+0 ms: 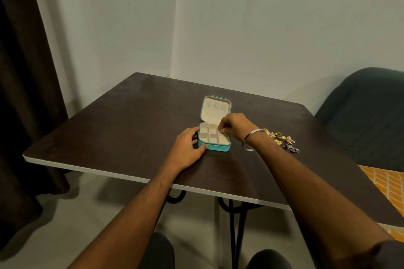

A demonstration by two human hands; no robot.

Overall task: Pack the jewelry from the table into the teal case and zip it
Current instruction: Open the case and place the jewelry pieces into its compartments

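My left hand (189, 146) braces the open case (214, 137) mid-table, my right hand (232, 125) pinches a small piece over its right compartments; remaining jewelry (281, 138) near right edge: light, fiddly, fingertip-pinch each.

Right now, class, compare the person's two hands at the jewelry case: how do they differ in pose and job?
The left hand lies low against the teal case, fingers along its left wall and thumb at its front corner, steadying it; the right hand hovers over the compartments with fingertips pinched together, apparently holding a small piece. The right wrist wears a silver bangle; the left wrist is bare. Both meet at the open case.
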